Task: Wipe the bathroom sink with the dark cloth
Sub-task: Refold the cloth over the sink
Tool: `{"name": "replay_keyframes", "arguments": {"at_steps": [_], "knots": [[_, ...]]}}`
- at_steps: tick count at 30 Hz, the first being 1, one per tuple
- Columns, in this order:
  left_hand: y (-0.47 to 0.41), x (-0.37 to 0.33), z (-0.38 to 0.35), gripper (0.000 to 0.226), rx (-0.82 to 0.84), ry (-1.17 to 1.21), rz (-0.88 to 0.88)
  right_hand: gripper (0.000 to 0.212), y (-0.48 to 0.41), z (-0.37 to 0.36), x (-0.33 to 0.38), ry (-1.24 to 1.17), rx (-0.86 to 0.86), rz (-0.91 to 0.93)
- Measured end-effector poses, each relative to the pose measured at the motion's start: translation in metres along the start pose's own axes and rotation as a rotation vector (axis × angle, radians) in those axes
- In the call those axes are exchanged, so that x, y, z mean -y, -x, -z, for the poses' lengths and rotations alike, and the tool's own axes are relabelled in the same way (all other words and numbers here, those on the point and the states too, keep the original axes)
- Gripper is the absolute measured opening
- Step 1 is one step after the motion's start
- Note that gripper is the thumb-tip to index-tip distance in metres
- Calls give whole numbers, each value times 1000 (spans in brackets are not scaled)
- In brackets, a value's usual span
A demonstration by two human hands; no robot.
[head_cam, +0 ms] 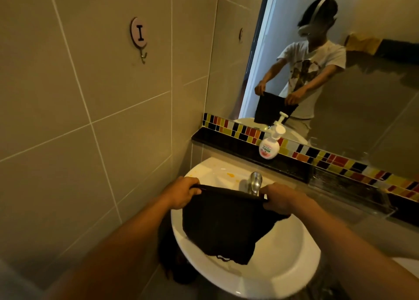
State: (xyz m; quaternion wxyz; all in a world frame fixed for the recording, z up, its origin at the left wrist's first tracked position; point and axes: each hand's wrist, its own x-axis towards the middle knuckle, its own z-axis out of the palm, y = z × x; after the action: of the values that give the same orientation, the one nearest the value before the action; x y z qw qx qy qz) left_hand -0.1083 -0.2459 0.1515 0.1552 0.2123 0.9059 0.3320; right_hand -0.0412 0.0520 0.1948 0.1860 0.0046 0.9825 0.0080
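A: Step in hand: the person holds the dark cloth [222,227] spread over the sink [294,254], not yet down on the porcelain. Grip?

B: Left hand [181,192] pinches the upper left corner, fingers [192,185] curled over the hem. Right hand [281,200] does the same at the upper right corner, just in front of the faucet [256,183]. Both are closed on cloth and hold nothing else.

A: Position and orientation of the cloth?

B: It hangs in the air above the basin, taut along the top hem. That hem is the long axis as held. It runs left to right across the sink, dipping a little toward the right hand. The body hangs down from it toward the front rim, and the lower edge sits over the front-left part of the basin (contact with the porcelain cannot be judged from this view).

A: How to do the step well?

B: Judgement only: a cloth stretched flat wipes poorly. Better to bunch it into a pad in one hand, press down, and work from the back deck forward. The orange smear [231,175] left of the faucet looks like the spot to press hardest. Go round the faucet base, and keep clear of the soap bottle [269,146] on the dark ledge [226,139] behind.

A: Progress?

B: Early. The smear is on the porcelain and wiping has not begun.
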Motion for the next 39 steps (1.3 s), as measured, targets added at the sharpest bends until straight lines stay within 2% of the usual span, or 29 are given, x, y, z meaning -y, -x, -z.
{"name": "replay_keyframes", "arguments": {"at_steps": [2, 7, 11, 14, 17, 19, 21, 23, 26, 34, 39], "knots": [[1, 10, 10, 17, -9, -1, 43, 30, -1, 2, -2, -55, 19, 4], [11, 28, 16, 18, 66, 61, 126, 18, -2, -5, -1, -372, -30, 28], [18, 29, 6, 26, 119, 226, 298, 7, -6, -9, 4, -516, -8, -8], [19, 19, -2, 30, 120, 398, 424, 19, -9, -7, 11, -757, 26, -79], [12, -4, -9, 32, 38, 721, 531, 37, -12, -3, 30, -971, 29, -142], [6, -21, -13, 32, 3, 855, 539, 37, -16, -1, 45, -1096, 60, -134], [0, -38, -18, 29, 13, 918, 509, 29, -20, 0, 59, -1202, 71, -83], [-4, -50, -22, 24, 28, 952, 483, 27, -22, -2, 69, -1216, 36, -36], [-8, -57, -26, 18, 19, 953, 452, 28, -24, -3, 76, -1187, -17, 16], [-12, -35, -16, 8, -5, 951, 445, 13, -23, -5, 80, -1127, -87, 107], [-4, -1, 20, 13, -20, 437, 361, 13, -28, 9, 64, -1036, -230, 89]]}}
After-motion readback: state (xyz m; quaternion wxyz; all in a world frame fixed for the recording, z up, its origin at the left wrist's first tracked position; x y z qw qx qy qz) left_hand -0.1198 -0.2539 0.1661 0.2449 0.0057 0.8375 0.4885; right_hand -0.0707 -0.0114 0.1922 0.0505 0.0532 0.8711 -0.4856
